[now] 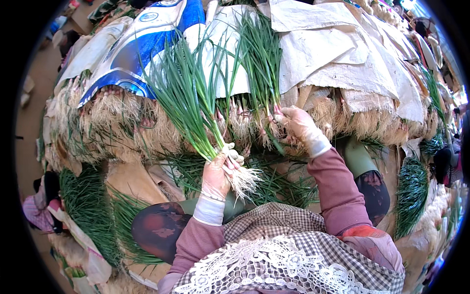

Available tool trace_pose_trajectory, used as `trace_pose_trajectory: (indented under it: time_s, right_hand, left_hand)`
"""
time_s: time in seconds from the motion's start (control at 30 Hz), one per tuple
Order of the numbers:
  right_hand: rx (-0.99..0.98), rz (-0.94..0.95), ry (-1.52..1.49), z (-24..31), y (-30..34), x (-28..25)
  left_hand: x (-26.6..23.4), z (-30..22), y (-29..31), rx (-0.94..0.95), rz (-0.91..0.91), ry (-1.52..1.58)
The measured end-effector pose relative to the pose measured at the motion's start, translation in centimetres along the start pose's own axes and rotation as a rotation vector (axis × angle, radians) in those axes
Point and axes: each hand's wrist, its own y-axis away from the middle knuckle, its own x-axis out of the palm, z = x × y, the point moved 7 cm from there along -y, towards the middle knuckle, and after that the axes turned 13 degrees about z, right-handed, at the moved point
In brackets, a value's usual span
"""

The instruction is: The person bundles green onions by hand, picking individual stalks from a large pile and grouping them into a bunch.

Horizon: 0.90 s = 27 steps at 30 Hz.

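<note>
Left hand (215, 177) closed around a green onion bunch (188, 110) before the rooted heap (129, 120)
Right hand (299, 128) touches the base of a second bunch (262, 56), grip unclear; white sacking (325, 61) partly covers the heap.

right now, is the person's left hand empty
No: the left hand is closed around a bunch of long green stalks, with pale stringy roots showing beside it.

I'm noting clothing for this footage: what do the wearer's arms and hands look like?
Both arms wear long, dusty-mauve sleeves with fine ribbing. A white band circles each wrist, below the left hand and the right hand. Pale coverings seem to wrap some left fingers; whether either hand is otherwise gloved, I cannot tell.
</note>
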Motion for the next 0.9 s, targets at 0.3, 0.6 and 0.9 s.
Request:
trace_pose_trajectory:
  time_s: [0.3, 0.6, 0.9]
  right_hand:
    - [-0.237, 0.312, -0.491, 5.5, 5.7, 10.2]
    - [0.167, 0.171, -0.866, 3.9, 0.6, 10.1]
    - [0.219, 0.768, 0.715, -1.6, 4.8, 14.8]
  left_hand:
    - [0.3, 3.3, 0.0, -0.171, 0.183, 0.107]
    - [0.0, 3.8, 0.5, -0.096, -0.097, -0.431]
    - [-0.8, 3.2, 0.4, -0.136, 0.009, -0.094]
